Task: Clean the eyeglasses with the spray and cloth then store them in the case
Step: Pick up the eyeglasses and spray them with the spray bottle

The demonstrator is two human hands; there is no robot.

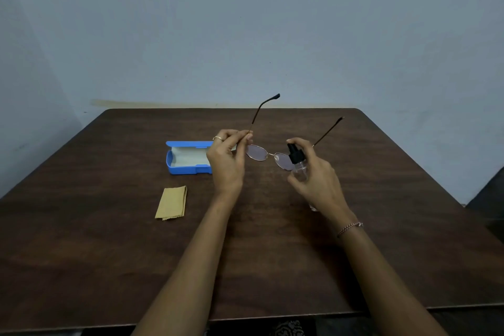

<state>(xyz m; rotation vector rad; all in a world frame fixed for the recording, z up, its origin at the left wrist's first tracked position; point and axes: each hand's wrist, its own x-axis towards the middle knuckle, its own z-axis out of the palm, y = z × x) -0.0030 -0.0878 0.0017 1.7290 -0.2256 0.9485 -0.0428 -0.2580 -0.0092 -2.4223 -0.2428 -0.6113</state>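
Above table (109, 240): left hand (227, 161) pinches eyeglasses (256, 152) (right hand (319, 183): spray (294, 154)).

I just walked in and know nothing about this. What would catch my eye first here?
Over the middle of the dark wooden table, the left hand pinches a temple arm of the eyeglasses, and the right hand holds a small spray bottle close to one lens. To the left, an open blue case lies on the table, with a folded yellow cloth nearer the person.
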